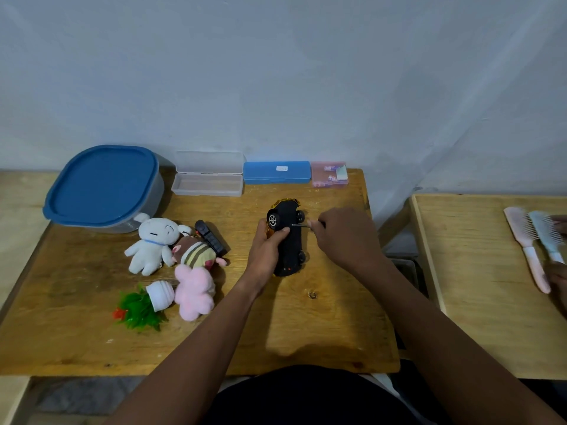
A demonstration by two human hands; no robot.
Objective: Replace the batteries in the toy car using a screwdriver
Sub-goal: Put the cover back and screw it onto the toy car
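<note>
The toy car (290, 246) has a gold body and a black underside, and it is tipped on its side on the wooden table (306, 326) with the underside facing right. My left hand (266, 246) grips it from the left, thumb across the underside. My right hand (343, 237) holds a thin screwdriver (302, 224) level, its metal tip touching the underside near the upper wheels. The screwdriver's handle is hidden in my fist. No batteries show.
Plush toys (171, 250), a black remote (211, 237) and a fallen plastic plant (144, 305) lie to the left. A blue-lidded tub (104, 185), an open clear case (208, 176), a blue case (276, 172) and a pink box (329, 174) line the back. Hairbrushes (534, 240) lie on the right table.
</note>
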